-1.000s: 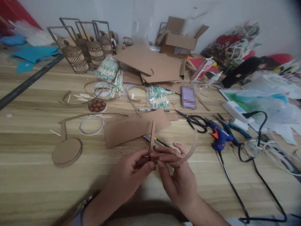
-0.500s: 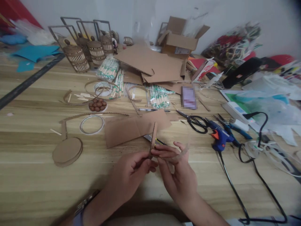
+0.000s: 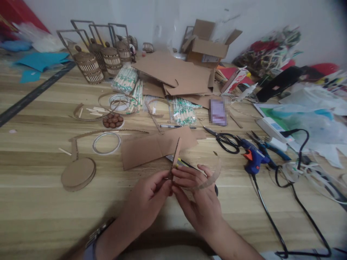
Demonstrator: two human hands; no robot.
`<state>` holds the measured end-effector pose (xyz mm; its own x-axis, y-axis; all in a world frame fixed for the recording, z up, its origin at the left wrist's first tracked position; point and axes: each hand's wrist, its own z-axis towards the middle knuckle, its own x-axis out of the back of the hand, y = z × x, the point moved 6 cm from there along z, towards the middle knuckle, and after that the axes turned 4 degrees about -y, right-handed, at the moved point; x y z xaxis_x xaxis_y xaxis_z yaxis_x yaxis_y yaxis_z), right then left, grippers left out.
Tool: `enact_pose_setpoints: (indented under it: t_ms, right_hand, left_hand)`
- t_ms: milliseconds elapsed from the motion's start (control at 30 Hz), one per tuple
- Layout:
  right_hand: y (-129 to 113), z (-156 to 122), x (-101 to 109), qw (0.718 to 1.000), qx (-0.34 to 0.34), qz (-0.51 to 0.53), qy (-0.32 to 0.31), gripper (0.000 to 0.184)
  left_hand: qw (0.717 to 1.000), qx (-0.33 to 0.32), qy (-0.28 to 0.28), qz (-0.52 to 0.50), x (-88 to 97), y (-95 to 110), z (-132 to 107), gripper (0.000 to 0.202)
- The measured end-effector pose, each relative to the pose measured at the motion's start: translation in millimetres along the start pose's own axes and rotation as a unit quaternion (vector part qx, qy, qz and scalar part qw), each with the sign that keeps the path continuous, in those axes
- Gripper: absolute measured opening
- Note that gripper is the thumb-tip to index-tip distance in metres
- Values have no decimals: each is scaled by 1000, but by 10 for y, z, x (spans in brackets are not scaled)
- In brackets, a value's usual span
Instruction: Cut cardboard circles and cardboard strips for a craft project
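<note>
My left hand (image 3: 151,195) pinches a piece of brown cardboard (image 3: 176,155) that stands almost edge-on to me, its ridged edge upward. Against its lower end, my right hand (image 3: 199,196) presses its fingertips and thumb on a thin, curved cardboard strip (image 3: 215,175). The strip's loose end bends up past the right fingers. Just where the strip meets the cardboard is hidden by the fingertips. Behind my hands, a utility knife (image 3: 187,163) with yellow and black parts lies partly covered beside a flat cardboard sheet (image 3: 141,151).
Left are stacked cardboard discs (image 3: 77,173), a tape ring (image 3: 106,143) and brown beads (image 3: 112,120). Right are scissors (image 3: 227,141), a blue glue gun (image 3: 255,157) with a trailing cord, and pliers (image 3: 271,146). Lidded baskets (image 3: 88,66) and an open box (image 3: 208,48) stand behind.
Both hands have shifted slightly left, and the cardboard leans a little more. The curved strip's loose end now shows more clearly above my right hand.
</note>
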<state>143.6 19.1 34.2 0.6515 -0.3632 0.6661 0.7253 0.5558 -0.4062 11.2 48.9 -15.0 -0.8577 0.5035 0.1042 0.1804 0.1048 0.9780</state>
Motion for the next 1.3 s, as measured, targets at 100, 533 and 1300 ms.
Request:
enact_pose_setpoints:
  t_ms: [100, 533, 1300]
  right_hand:
    - [8, 7, 13, 1000, 0, 2, -2, 18]
    - [14, 0, 17, 1000, -13, 27, 8, 21]
    - [-1, 13, -2, 1000, -6, -4, -5, 10]
  left_hand:
    - [1000, -7, -1, 7, -7, 21, -9, 31]
    - [998, -1, -20, -57, -44, -16, 21, 36]
    - [1000, 5, -5, -18, -5, -22, 21, 33]
